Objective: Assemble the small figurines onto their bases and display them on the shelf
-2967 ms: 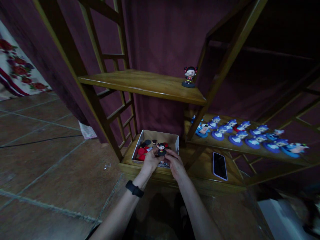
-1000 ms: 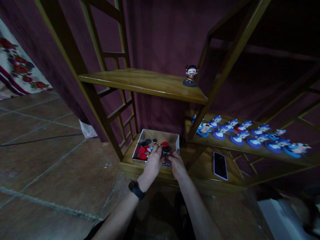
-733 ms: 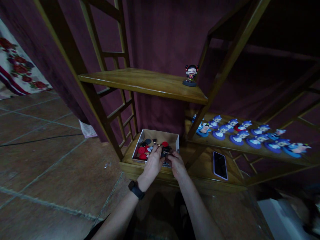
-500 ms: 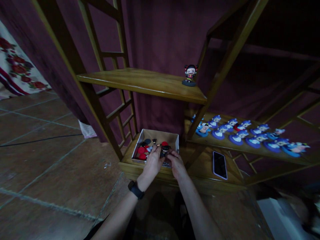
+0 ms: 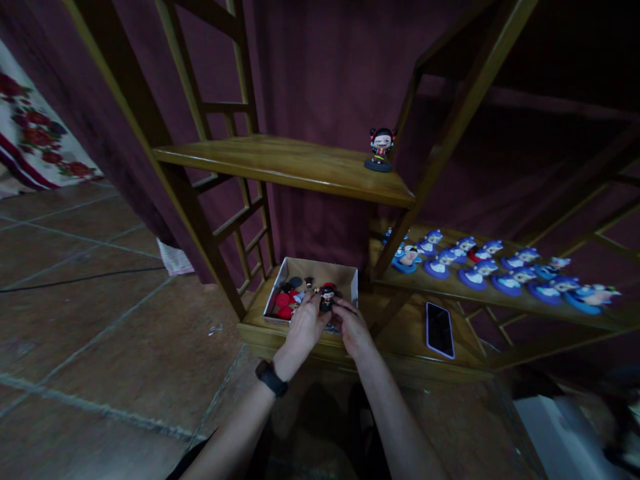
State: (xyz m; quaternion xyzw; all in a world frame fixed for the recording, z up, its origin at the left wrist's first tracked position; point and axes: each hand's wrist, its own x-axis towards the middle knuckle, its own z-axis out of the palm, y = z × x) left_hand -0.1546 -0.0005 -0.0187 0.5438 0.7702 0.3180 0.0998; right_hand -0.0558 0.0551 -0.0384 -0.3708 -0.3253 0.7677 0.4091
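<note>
Head view, step in hand: both hands meet over the cardboard box [image 5: 350, 279] in the lower middle of the frame, working a small figurine [image 5: 327, 296] held between them; it looks like a piece being fitted or picked out of the loose parts
Head view, left hand: left hand [image 5: 306, 325], a dark watch at the wrist, is curled with its fingertips [image 5: 314, 299] on the left side of the small figurine, pinching it
Head view, right hand: right hand [image 5: 351, 327] is curled too, its fingertips against the figurine's right side; how firm its hold is I cannot tell
Head view, where the thing is: the small figurine sits just above the box's front right part, between the two hands, below the centre of the frame
Head view, how it looks: tiny, dark-haired with red bits on the head and a dark body, upright; finer detail is lost in the dim light
Head view, box contents: red and black round parts [image 5: 283, 301] lie in the left of the box
Head view, next move, as a judgement: a steady two-handed grip and a lift clear of the box rim seem called for
Head view, surroundings: a matching standing figurine [image 5: 381, 149] on the upper shelf [image 5: 280, 163], right of centre; rows of blue figures [image 5: 480, 268] on the shelf at right; a phone [image 5: 439, 330] flat on the bottom board
</note>
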